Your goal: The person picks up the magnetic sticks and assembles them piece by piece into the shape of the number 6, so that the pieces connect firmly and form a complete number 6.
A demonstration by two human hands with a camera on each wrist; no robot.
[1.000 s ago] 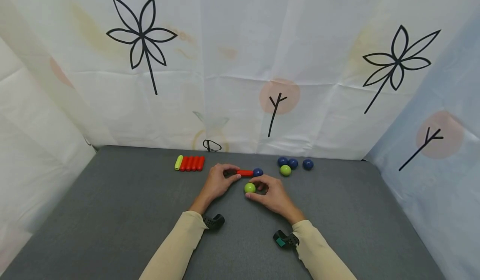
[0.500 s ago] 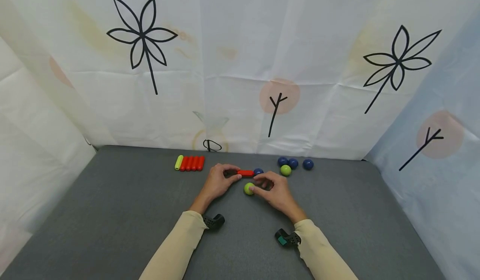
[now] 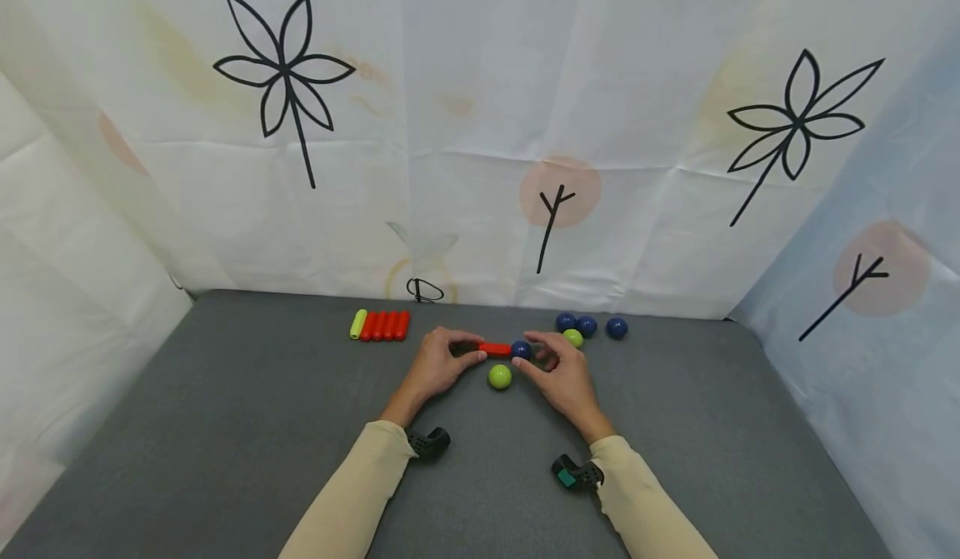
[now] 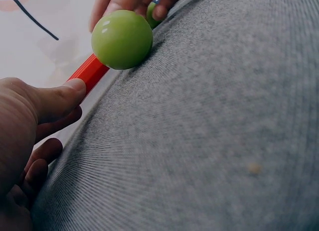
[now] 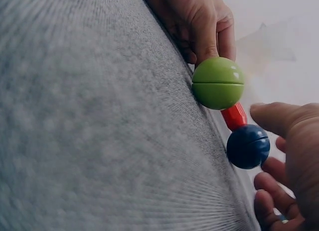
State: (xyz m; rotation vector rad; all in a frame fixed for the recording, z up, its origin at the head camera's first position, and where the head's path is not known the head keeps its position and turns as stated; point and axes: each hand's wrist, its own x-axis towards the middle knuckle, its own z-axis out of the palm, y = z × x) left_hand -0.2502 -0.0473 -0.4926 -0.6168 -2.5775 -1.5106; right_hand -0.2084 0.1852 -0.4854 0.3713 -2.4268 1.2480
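My left hand (image 3: 467, 352) pinches the left end of a short red rod (image 3: 493, 348) that lies on the grey table (image 3: 225, 426). A dark blue ball (image 3: 521, 349) sits on the rod's right end. My right hand (image 3: 534, 354) holds that ball between thumb and curled fingers. A green ball (image 3: 499, 376) lies free on the table just in front of the rod, touched by neither hand. In the left wrist view my thumb (image 4: 60, 99) rests on the red rod (image 4: 89, 71) behind the green ball (image 4: 122, 39). The right wrist view shows the blue ball (image 5: 247, 146) under my right thumb (image 5: 279, 119).
Three blue balls (image 3: 586, 326) and another green ball (image 3: 573, 338) lie behind my right hand. A row of several red rods (image 3: 384, 326) with a yellow-green rod (image 3: 357, 324) lies at the back left. Printed cloth walls (image 3: 480, 126) close in the table on three sides.
My right hand let go of the green ball and moved back and right to the blue ball on the rod's end. The green ball stays on the table. The left hand kept still.
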